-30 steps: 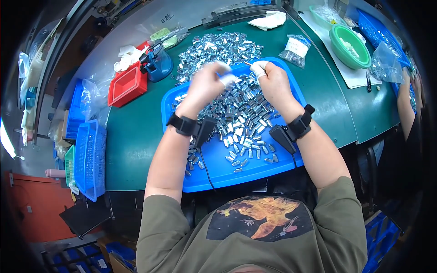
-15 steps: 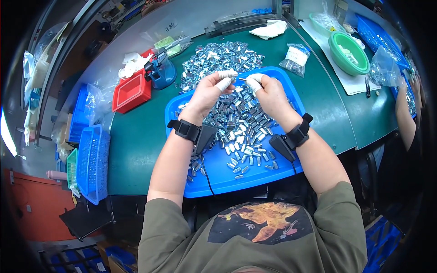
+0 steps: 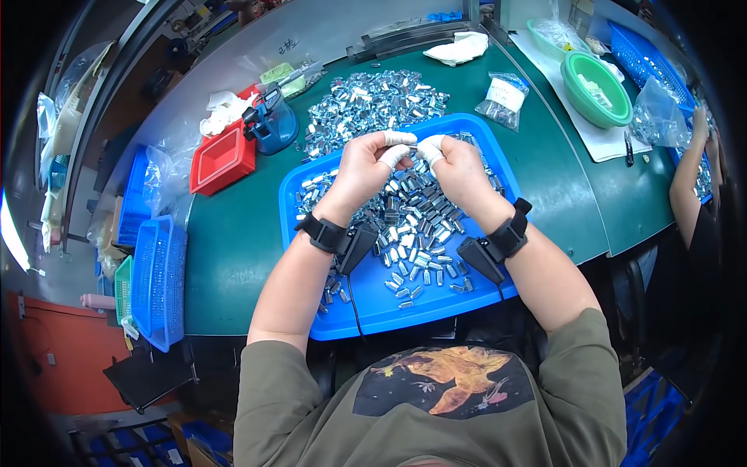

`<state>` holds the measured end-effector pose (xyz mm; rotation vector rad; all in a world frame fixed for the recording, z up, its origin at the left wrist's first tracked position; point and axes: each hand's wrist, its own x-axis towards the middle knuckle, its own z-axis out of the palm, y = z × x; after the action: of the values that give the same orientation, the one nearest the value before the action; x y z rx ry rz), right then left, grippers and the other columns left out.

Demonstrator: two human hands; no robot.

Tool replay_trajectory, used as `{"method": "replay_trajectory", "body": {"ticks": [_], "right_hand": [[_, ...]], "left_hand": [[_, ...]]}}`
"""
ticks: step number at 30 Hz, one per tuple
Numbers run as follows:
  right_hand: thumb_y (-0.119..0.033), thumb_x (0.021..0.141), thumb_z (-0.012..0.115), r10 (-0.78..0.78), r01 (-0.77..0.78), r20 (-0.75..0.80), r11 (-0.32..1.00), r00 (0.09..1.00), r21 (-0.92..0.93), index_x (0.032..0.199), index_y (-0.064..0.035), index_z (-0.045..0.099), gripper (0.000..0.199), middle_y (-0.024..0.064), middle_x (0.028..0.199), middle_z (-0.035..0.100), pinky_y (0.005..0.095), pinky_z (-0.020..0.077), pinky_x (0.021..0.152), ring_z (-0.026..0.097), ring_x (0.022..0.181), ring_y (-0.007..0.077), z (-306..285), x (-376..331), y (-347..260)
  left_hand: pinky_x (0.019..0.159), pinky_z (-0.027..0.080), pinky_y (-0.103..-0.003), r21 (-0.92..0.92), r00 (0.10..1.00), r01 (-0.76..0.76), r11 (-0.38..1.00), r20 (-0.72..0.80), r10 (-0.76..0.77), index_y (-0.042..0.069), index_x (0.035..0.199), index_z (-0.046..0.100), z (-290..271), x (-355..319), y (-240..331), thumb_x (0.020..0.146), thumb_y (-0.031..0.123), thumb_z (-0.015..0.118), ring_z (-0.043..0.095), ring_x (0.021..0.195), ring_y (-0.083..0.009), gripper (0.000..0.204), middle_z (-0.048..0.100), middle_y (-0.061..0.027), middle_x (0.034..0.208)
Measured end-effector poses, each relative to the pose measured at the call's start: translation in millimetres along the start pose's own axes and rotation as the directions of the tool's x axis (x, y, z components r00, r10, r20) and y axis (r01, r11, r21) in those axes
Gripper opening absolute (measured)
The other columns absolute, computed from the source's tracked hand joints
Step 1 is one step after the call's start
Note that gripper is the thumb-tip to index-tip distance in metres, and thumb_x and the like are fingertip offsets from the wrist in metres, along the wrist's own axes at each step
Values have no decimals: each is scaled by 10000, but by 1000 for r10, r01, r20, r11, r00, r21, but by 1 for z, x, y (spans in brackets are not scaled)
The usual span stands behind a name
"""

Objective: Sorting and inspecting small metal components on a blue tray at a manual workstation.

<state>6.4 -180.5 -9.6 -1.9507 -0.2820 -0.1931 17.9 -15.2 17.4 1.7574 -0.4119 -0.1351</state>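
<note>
Over the far half of the blue tray, both hands meet fingertip to fingertip, with white covers on thumbs and forefingers. A small shiny metal part sits pinched in my left hand, mostly hidden by the fingers. My right hand is closed on a thin dark pin whose end touches the part in the left; only a short bit of it shows. Beneath them, the tray holds many loose silvery metal parts. A larger heap of the same silvery parts lies on the green table beyond.
Left of the tray stand a red bin and a blue round-based device. Blue baskets line the left edge. A bag of parts, white cloth and green bowl lie farther right, near another person's arm.
My hands have closed together, so the gap between the fingertips is gone. The pin that showed between them is now almost covered. Tray and heaps look unchanged.
</note>
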Motion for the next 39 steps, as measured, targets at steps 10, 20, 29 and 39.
{"method": "replay_trajectory", "body": {"ticks": [10,20,29,39], "right_hand": [[-103,854,518,35,-39,21,977,999,210,899,-14,622,144,-10,696,572,231,387,525,477,602,54,-8,9,-3],[-136,853,551,96,-77,-187,992,978,104,929,-6,621,166,19,738,592,236,412,560,499,649,64,-20,14,-10],[-140,851,559,12,6,-244,997,970,71,955,12,603,189,40,733,593,250,417,565,501,639,87,-10,19,10],[-133,862,540,-130,132,-116,991,985,15,963,14,599,187,72,756,613,260,431,578,526,644,106,-4,7,-3]], "left_hand": [[661,458,-199,-49,1000,-2,999,-9,2,12,1032,599,-14,11,1,855,42,534,561,692,-85,191,619,-37,843],[784,462,-326,732,846,-265,628,-136,515,29,962,625,-40,31,-19,771,95,615,594,869,-258,201,622,-140,893],[747,472,-333,597,985,-100,796,174,-7,29,978,611,23,21,-18,762,122,633,589,804,-267,237,596,-137,903],[739,489,-263,-658,980,126,743,-33,-195,-3,1072,524,-4,12,-8,854,109,568,590,821,-157,249,586,-82,930]]}}
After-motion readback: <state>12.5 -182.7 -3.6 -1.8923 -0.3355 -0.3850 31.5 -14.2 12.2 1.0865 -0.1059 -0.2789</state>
